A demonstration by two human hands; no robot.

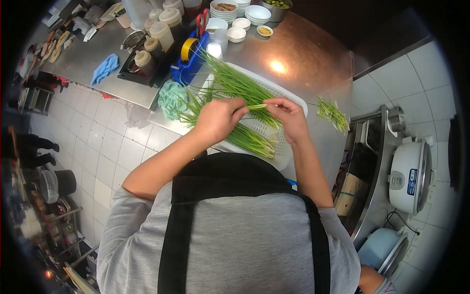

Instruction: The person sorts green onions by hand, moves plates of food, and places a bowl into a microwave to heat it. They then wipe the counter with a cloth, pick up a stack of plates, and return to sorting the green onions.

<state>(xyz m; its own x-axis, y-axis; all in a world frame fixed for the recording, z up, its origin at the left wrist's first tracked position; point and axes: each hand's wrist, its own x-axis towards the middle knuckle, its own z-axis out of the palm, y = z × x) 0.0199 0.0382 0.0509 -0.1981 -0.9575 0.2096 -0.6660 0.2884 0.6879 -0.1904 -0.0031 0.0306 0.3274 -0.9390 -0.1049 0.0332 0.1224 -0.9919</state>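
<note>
My left hand (219, 119) is closed around a few thin spring onions (255, 106), whose pale ends point right. At those ends, the thumb and fingertips of my right hand (291, 117) pinch the stalks. Both hands are above a white perforated basket (284, 153). In it lie two bunches: a far bunch of spring onions (236, 81) reaching past the basket's left rim, and a near bunch (248, 139) partly hidden by my left hand. A small heap of green and yellowish trimmings (333, 113) lies on the steel table (306, 54) to the right.
Left of the basket are a crumpled green cloth (172, 100) and a blue tape dispenser (182, 69) with red-handled scissors (202, 22). Bowls (257, 15) stand at the back. Sauce bottles (161, 34) fill a black tray. At right are a rice cooker (407, 171) and another person's arm (371, 280).
</note>
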